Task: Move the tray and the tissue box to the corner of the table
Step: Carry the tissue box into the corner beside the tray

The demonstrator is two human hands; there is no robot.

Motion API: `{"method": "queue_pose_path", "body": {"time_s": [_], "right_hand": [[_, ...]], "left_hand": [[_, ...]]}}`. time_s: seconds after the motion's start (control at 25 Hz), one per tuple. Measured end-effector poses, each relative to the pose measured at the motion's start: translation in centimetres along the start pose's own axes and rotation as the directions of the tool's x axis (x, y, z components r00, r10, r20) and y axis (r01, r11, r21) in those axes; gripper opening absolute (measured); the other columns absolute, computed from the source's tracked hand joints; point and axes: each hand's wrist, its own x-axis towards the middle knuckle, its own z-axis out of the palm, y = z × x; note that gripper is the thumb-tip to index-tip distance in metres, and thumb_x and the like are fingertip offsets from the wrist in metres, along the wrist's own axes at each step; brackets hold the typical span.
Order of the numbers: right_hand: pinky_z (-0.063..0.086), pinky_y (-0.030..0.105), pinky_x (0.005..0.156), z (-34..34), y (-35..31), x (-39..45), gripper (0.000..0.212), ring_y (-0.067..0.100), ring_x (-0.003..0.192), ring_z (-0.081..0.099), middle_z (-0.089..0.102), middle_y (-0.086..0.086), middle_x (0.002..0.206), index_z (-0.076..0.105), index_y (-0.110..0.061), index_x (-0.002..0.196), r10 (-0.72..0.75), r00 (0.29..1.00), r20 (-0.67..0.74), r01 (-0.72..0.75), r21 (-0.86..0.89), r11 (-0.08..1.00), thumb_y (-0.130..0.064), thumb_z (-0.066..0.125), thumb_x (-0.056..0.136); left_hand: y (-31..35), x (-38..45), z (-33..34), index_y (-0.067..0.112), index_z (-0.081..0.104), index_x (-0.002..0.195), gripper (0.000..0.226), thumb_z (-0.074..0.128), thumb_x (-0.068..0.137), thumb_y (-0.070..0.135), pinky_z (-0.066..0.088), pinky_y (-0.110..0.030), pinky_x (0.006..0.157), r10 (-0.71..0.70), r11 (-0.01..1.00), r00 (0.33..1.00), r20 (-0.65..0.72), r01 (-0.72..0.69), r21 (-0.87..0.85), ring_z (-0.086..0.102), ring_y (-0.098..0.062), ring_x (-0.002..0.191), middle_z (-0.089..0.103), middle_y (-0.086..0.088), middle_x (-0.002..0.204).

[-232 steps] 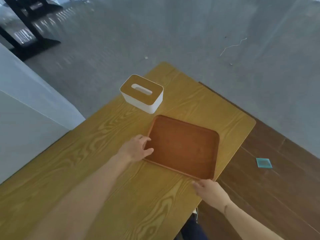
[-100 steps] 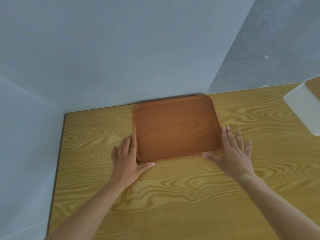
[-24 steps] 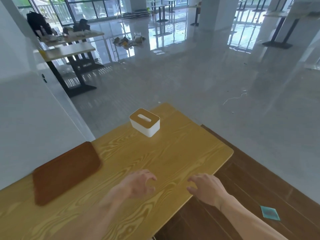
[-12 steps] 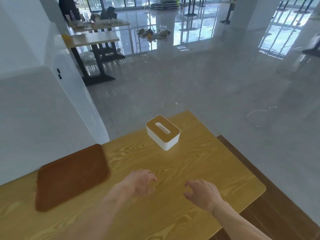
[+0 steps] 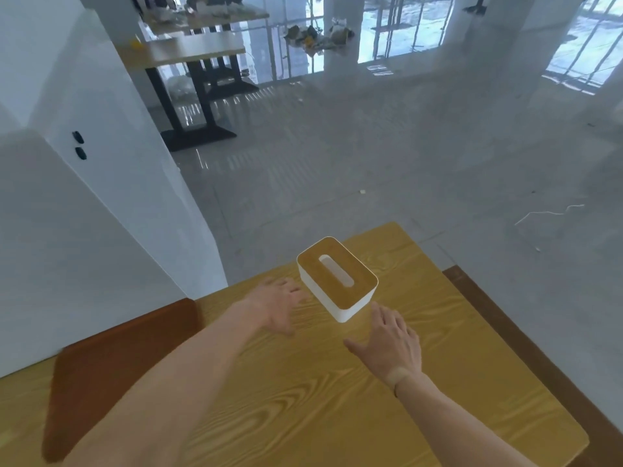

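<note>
A white tissue box (image 5: 337, 279) with a wooden lid and a slot stands on the yellow wooden table (image 5: 337, 399), near its far end. My left hand (image 5: 274, 303) is open just left of the box, fingers close to its side. My right hand (image 5: 387, 338) is open below and right of the box, a short gap from its near corner. The brown wooden tray (image 5: 111, 362) lies flat at the left of the table, against the white wall; my left forearm covers part of it.
A white wall (image 5: 67, 230) borders the table on the left. Grey floor lies beyond the table's far and right edges. A dark-legged table (image 5: 188, 52) stands far off by the windows. A dark brown wooden strip (image 5: 526, 348) runs along the table's right side.
Both hands have reached forward from mid-table to either side of the tissue box. The view has come closer to the box. The tray has stayed by the wall.
</note>
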Motion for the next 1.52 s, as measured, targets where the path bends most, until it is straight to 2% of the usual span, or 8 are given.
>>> {"method": "queue_pose_path", "body": {"time_s": [0.2, 0.4, 0.6, 0.72, 1.0, 1.16, 1.32, 1.52], "right_hand": [[0.006, 0.055, 0.121, -0.4, -1.8, 7.1, 0.119, 0.030, 0.151, -0.010, -0.002, 0.008, 0.166, -0.008, -0.011, 0.155, 0.012, 0.999, 0.050, -0.011, -0.033, 0.999, -0.080, 0.049, 0.076], [-0.002, 0.057, 0.120, 0.8, -1.7, 11.8, 0.134, 0.031, 0.149, -0.019, -0.016, 0.013, 0.164, -0.017, -0.007, 0.152, 0.043, 0.987, 0.156, -0.034, -0.056, 0.998, -0.087, 0.051, 0.067], [-0.007, 0.062, 0.117, 2.9, -2.3, 13.0, 0.146, 0.033, 0.147, -0.023, -0.024, 0.013, 0.162, -0.026, -0.006, 0.148, 0.074, 0.977, 0.198, -0.066, -0.044, 0.997, -0.091, 0.051, 0.059], [-0.006, 0.061, 0.118, 3.6, -2.6, 13.2, 0.145, 0.034, 0.148, -0.018, -0.017, 0.015, 0.163, -0.024, -0.004, 0.149, 0.072, 0.986, 0.149, -0.067, -0.036, 0.997, -0.085, 0.057, 0.061], [0.007, 0.050, 0.122, 1.8, -1.4, 13.3, 0.142, 0.033, 0.146, 0.009, 0.012, 0.013, 0.157, -0.009, -0.004, 0.152, -0.143, 0.982, 0.122, 0.153, -0.078, 0.985, -0.067, 0.076, 0.058], [0.003, 0.049, 0.123, -0.3, -0.9, 12.0, 0.142, 0.031, 0.147, 0.003, 0.009, 0.010, 0.157, -0.012, -0.005, 0.152, -0.277, 0.945, 0.175, 0.308, -0.185, 0.933, -0.061, 0.081, 0.060], [0.004, 0.045, 0.123, -2.3, -1.5, 9.1, 0.139, 0.030, 0.147, 0.003, 0.011, 0.010, 0.158, -0.005, -0.007, 0.153, -0.383, 0.903, 0.196, 0.421, -0.220, 0.880, -0.056, 0.084, 0.058], [0.004, 0.043, 0.123, -3.9, -3.6, 4.1, 0.139, 0.029, 0.147, 0.001, 0.010, 0.008, 0.158, -0.004, -0.009, 0.154, -0.534, 0.824, 0.191, 0.566, -0.217, 0.795, -0.057, 0.083, 0.057]], "left_hand": [[-2.4, 7.0, -4.4, 0.036, 0.000, 0.156, 0.116, 0.076, 0.072, 0.059, 0.005, -0.051, 0.121, 0.071, 0.988, 0.988, -0.134, -0.051, 0.144, -0.003, -0.019, 0.152, -0.001, 0.008, 0.167], [-2.6, 13.4, -6.0, 0.035, -0.021, 0.151, 0.143, 0.087, 0.060, 0.056, -0.003, -0.057, 0.120, 0.139, 0.928, 0.990, 0.011, -0.134, 0.347, -0.017, -0.020, 0.150, -0.024, 0.007, 0.163], [-1.8, 17.0, -5.7, 0.031, -0.026, 0.149, 0.152, 0.088, 0.053, 0.060, -0.003, -0.056, 0.119, 0.169, 0.868, 0.981, 0.091, -0.192, 0.457, -0.015, -0.020, 0.151, -0.023, 0.005, 0.163], [-1.9, 17.5, -5.6, 0.029, -0.026, 0.150, 0.152, 0.087, 0.053, 0.062, -0.004, -0.055, 0.119, 0.187, 0.863, 0.978, 0.090, -0.207, 0.460, -0.012, -0.018, 0.151, -0.017, 0.005, 0.165], [-1.8, 14.4, -3.9, 0.020, -0.016, 0.154, 0.144, 0.082, 0.057, 0.064, 0.000, -0.054, 0.121, 0.179, 0.945, 0.984, -0.002, -0.171, 0.280, 0.000, -0.024, 0.152, 0.002, -0.006, 0.164], [-0.7, 10.4, -1.5, 0.017, -0.014, 0.154, 0.141, 0.075, 0.057, 0.070, -0.001, -0.049, 0.122, 0.101, 0.990, 0.987, -0.125, -0.088, 0.109, 0.001, -0.030, 0.149, 0.004, -0.008, 0.158], [0.6, 5.2, 0.2, 0.020, -0.012, 0.154, 0.137, 0.074, 0.057, 0.067, 0.008, -0.042, 0.120, 0.022, 0.996, 0.975, -0.222, -0.040, -0.081, 0.002, -0.029, 0.145, 0.003, -0.001, 0.154], [2.1, -3.2, 1.4, 0.020, -0.011, 0.154, 0.136, 0.074, 0.058, 0.066, 0.007, -0.042, 0.119, -0.126, 0.982, 0.956, -0.266, 0.082, -0.169, -0.004, -0.026, 0.144, 0.001, 0.001, 0.153]]}}
